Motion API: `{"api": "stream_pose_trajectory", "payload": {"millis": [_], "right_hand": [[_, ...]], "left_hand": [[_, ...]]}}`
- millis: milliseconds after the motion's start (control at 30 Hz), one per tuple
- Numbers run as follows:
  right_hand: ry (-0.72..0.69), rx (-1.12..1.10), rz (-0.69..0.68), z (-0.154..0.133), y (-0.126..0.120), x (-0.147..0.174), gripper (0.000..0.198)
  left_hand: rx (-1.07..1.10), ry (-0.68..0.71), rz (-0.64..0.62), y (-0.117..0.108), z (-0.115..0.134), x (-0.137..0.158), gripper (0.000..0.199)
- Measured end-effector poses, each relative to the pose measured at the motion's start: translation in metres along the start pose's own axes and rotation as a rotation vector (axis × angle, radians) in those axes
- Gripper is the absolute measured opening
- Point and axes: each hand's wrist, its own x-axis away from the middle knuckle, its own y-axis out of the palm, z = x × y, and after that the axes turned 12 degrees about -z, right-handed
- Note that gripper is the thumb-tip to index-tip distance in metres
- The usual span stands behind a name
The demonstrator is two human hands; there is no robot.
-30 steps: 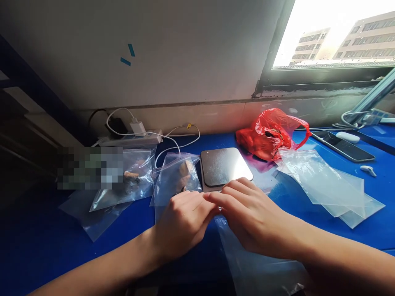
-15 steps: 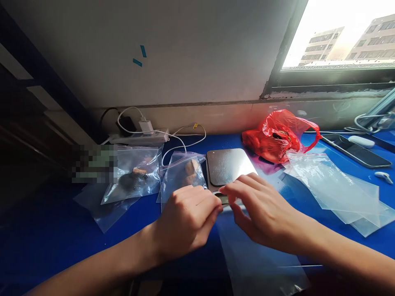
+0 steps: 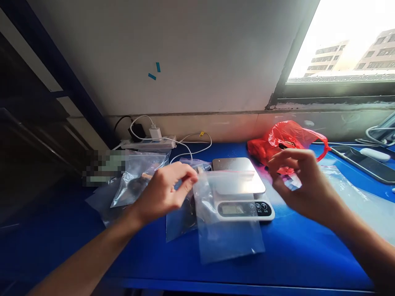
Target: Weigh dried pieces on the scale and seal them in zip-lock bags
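A clear zip bag (image 3: pixel 230 238) hangs by its upper left corner from my left hand (image 3: pixel 173 185), whose thumb and fingers pinch it. Nothing shows inside the bag. Behind it, partly seen through the plastic, stands a white kitchen scale (image 3: pixel 270 211) with a bare steel plate (image 3: pixel 233 164) and a lit display. Off to the right, my right hand (image 3: pixel 300 185) is raised in front of the red plastic bag (image 3: pixel 268 142); its thumb and fingers are apart, holding nothing. A filled zip bag (image 3: pixel 182 218) lies left of the scale, partly covered by my left hand.
Another filled zip bag (image 3: pixel 123 189) lies at the left. Several flat zip bags (image 3: pixel 354 197) are spread at the right. A phone (image 3: pixel 367 164) and a white earbud case (image 3: pixel 375 154) rest at the back right. A power strip (image 3: pixel 169 142) with a white cable (image 3: pixel 185 144) runs along the wall.
My hands have moved apart. The right one has let go and gone up to the right, while the left lifts the bag in front of the scale. The view has tilted slightly.
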Motion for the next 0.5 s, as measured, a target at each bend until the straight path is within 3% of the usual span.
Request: {"api": "stream_pose_trajectory", "payload": {"millis": [133,267,400,500], "right_hand": [[0.088,-0.014,0.124,0.011,-0.017,-0.006,0.025],[0.092,-0.020,0.057,-0.001,-0.003,-0.005,0.003],[0.111,-0.105,0.021,-0.014,0.018,-0.004,0.007],[0.189,-0.341,-0.093,-0.019,0.022,-0.004,0.018]], "left_hand": [[0.130,-0.161,0.018,-0.004,-0.008,-0.003,0.020],[0.209,-0.086,-0.079,0.011,0.002,-0.002,0.018],[0.268,-0.087,-0.100,0.023,0.008,0.000,0.018],[0.326,-0.149,-0.086,0.026,0.005,0.000,0.017]]}}
